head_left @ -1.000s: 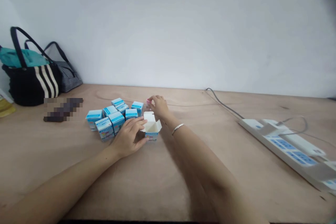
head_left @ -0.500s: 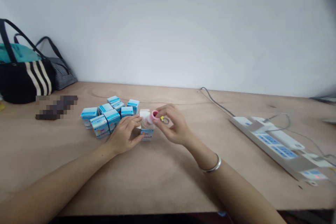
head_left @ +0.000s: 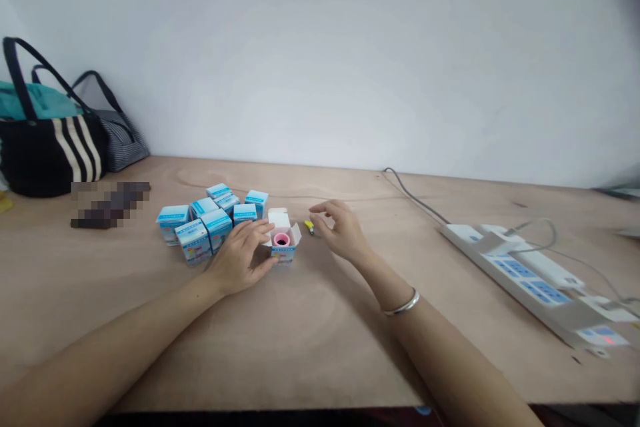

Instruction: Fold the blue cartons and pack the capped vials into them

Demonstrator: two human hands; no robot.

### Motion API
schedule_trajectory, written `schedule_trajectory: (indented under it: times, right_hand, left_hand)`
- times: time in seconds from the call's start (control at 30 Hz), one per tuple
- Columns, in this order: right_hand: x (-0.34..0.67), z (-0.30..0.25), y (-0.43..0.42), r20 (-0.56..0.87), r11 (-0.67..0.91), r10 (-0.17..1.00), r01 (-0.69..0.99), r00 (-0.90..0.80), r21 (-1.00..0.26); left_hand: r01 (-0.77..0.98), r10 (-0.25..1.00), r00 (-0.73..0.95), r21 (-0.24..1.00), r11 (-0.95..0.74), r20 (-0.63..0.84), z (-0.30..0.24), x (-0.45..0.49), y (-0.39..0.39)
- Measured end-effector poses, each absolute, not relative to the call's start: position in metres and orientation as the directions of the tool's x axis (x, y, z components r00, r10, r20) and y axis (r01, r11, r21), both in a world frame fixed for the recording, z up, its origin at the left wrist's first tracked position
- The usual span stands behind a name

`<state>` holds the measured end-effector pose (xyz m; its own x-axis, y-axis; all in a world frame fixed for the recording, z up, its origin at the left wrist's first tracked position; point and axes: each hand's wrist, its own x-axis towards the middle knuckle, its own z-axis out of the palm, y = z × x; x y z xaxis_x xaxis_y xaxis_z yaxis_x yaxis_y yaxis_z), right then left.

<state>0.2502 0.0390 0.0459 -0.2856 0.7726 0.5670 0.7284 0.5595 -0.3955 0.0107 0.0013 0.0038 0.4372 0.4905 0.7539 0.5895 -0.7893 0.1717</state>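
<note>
An open white-and-blue carton point(head_left: 283, 254) stands at the front of the group, its flaps up, and a pink-rimmed bottle point(head_left: 281, 239) sits inside it. My left hand point(head_left: 237, 256) grips the carton from the left, with its fingertips also close to a closed carton point(head_left: 217, 228). My right hand point(head_left: 341, 231) hovers just right of the open carton, loosely curled and holding nothing. A small yellow-and-metal item point(head_left: 309, 227) lies on the wood beside my right fingertips.
Several closed blue-topped cartons point(head_left: 193, 241) cluster behind my left hand on the plywood table point(head_left: 320, 347). A pixelated dark object point(head_left: 110, 205) and two bags point(head_left: 50, 147) lie to the left. A white power strip point(head_left: 520, 277) and its cable lie to the right.
The pink-topped bottle has left my right hand and now sits in the open carton. My right hand has moved right, and the small yellow item now lies on the table.
</note>
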Motion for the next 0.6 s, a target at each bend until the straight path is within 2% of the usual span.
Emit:
schedule_trajectory:
  times: [0.07,0.13,0.37,0.6]
  right_hand:
    - [0.255,0.037,0.049,0.441,0.372,0.872,0.874,-0.214,-0.312]
    - [0.256,0.028,0.056,0.355,0.289,0.916,0.921,-0.186,-0.261]
    - [0.255,0.022,0.057,0.226,0.258,0.953,0.935,-0.204,-0.243]
    - [0.257,0.033,0.05,0.185,0.289,0.951,0.927,-0.248,-0.241]
  left_hand:
    - [0.579,0.483,0.436,0.174,-0.796,0.759,0.003,0.011,0.002]
    - [0.58,0.48,0.431,0.172,-0.796,0.764,0.004,0.011,0.002]
    - [0.595,0.47,0.544,0.075,-0.8,0.695,0.009,0.01,0.001]
    - [0.605,0.494,0.527,0.103,-0.79,0.692,0.007,0.01,0.002]
